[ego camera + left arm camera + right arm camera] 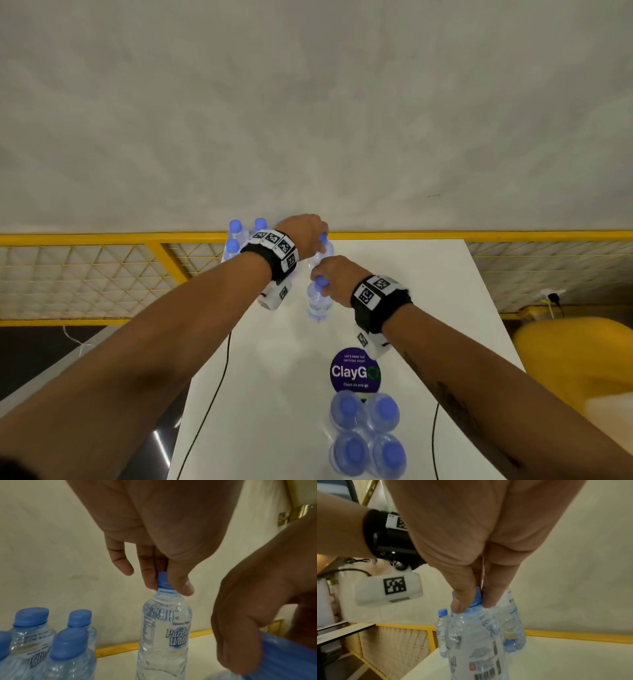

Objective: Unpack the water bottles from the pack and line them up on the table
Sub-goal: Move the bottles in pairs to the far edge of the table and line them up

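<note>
Two clear ribbed bottles | left hand point(303, 236) pinches blue cap point(163, 580) | right hand point(337, 279) pinches another's cap point(475, 599)

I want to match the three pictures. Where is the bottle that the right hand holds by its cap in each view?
Head: the bottle in the right hand is in the middle, nearer than the left hand's bottle.
Left wrist: only its blue cap shows, bottom right corner.
Right wrist: bottom centre, cap pinched by the fingers.
Shared landmark: the yellow rail behind the table.
</note>
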The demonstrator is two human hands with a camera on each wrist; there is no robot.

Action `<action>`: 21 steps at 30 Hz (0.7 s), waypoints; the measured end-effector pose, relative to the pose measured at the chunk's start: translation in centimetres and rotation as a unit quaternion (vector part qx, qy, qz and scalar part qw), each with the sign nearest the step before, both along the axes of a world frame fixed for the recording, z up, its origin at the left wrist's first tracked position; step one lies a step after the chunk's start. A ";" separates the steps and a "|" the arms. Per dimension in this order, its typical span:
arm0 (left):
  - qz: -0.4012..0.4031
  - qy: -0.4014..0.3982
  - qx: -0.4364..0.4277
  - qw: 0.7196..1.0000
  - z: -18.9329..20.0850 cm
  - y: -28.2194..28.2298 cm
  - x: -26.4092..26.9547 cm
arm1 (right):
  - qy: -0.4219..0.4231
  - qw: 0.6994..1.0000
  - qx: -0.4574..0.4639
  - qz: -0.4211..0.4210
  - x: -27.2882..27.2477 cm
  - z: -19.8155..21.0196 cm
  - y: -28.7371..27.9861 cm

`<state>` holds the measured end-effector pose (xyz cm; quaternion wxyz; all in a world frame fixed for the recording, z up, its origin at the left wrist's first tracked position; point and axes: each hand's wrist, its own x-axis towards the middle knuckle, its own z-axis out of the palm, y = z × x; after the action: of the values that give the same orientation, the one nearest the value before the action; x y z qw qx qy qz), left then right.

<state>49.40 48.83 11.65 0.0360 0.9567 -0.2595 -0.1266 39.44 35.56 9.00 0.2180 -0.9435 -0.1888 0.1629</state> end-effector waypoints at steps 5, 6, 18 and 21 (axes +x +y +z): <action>0.023 -0.014 0.016 1.000 -2.5 0.5 6.5 | 0.010 1.000 -0.011 -0.015 5.2 -2.4 0.5; 0.029 -0.016 0.022 0.999 -3.1 0.7 7.4 | 0.011 1.000 -0.018 -0.015 6.0 -3.0 0.7; 0.038 0.011 0.042 0.998 -8.9 3.0 11.9 | 0.049 0.996 -0.002 -0.080 11.7 -6.9 3.4; 0.029 0.006 0.017 0.999 -9.3 2.7 11.8 | 0.110 0.978 0.090 -0.150 13.4 -8.0 4.1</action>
<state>61.21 51.51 2.32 0.0253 0.9637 -0.2289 -0.1351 52.87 39.63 1.05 0.3432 -0.9141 -0.0340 0.2132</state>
